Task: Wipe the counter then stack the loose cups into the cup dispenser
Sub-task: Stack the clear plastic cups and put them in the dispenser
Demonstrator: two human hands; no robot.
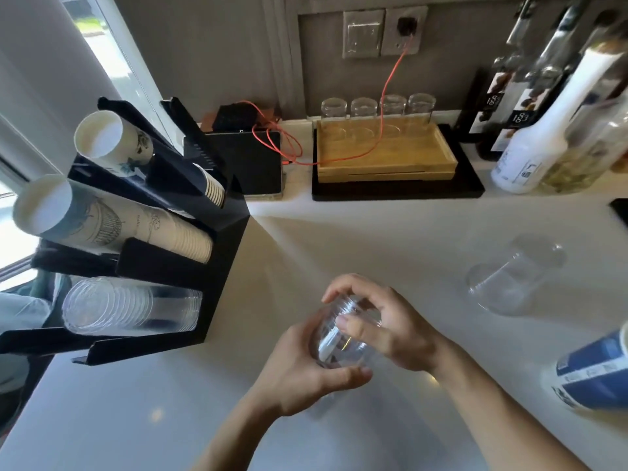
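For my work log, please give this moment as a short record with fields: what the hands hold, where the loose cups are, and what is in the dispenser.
left hand: left hand grips the clear cups from below
right hand: right hand grips the same clear cups from above
loose cup: one clear plastic cup lies on its side on the counter, to the right of the hands
dispenser: black cup dispenser at left, on the counter
dispenser content: paper cups in the upper slots, clear cup stack in the lowest slot
cloth: none in view

Bare forearms, no sleeves, no rings
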